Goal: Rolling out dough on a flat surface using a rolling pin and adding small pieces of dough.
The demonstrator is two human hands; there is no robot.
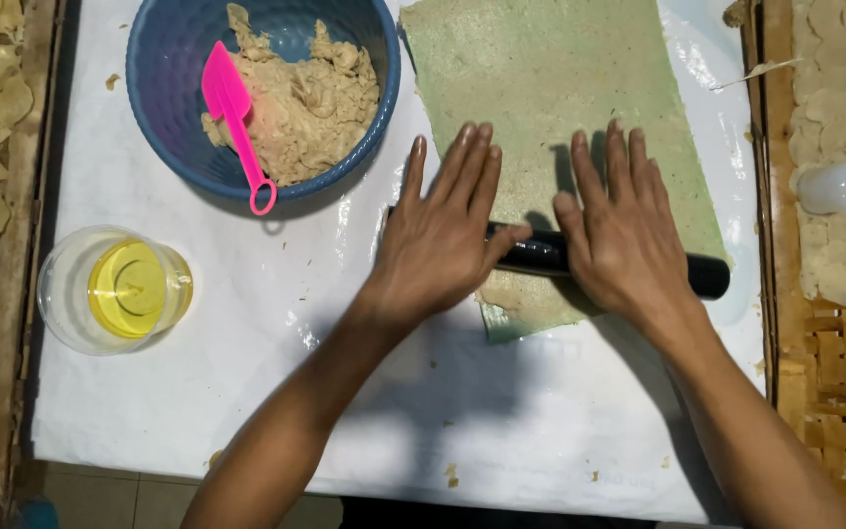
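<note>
Both forearms reach in from six o'clock, wrists flat. The left hand (440, 235) and right hand (624, 230) lie palm down, fingers straight and spread toward twelve o'clock, pressing on a black rolling pin (540, 257); neither hand curls around it. The pin lies crosswise over the near end of a green sheet (550, 78) on the white-covered bench (247, 392). At ten o'clock sits a blue bowl (164, 59) of tan dough (315, 108) with a pink spatula (232, 118); at nine o'clock, a clear cup (115, 289) of yellow liquid.
</note>
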